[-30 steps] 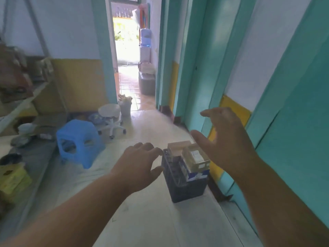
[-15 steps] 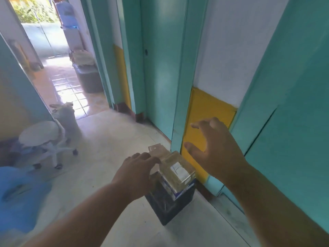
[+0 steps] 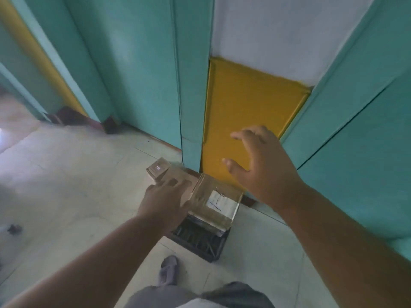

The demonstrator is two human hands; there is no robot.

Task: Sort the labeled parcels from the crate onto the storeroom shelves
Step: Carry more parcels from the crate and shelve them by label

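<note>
Presently both hands are extended over a dark crate (image 3: 200,241) standing on the pale floor (image 3: 77,174) against the foot of a yellow wall panel (image 3: 249,107). Left hand (image 3: 164,203) is lowered onto the parcels, its fingers (image 3: 171,185) spread and fairly straight, lying on the top of a plain brown parcel (image 3: 175,176); whether they press or merely touch cannot be determined through the blur, and no curl around an edge is visible. Right hand (image 3: 264,167) hangs in the air above and to the right of the parcels, fingers apart and gently bent, thumb out, holding nothing. Just right of the left fingertips, and below the right palm, sits a tape-wrapped parcel (image 3: 215,201) with a white handwritten label (image 3: 219,203) facing up; it rests on top of the crate, tilted, touching the brown parcel. Beyond the left fingertips lies a smaller box (image 3: 158,168) bearing a small white sticker. Below the left forearm a foot in a grey sandal (image 3: 169,270) stands on the floor just beside the near corner of the crate. Teal door panels (image 3: 144,74) flank the yellow section.
</note>
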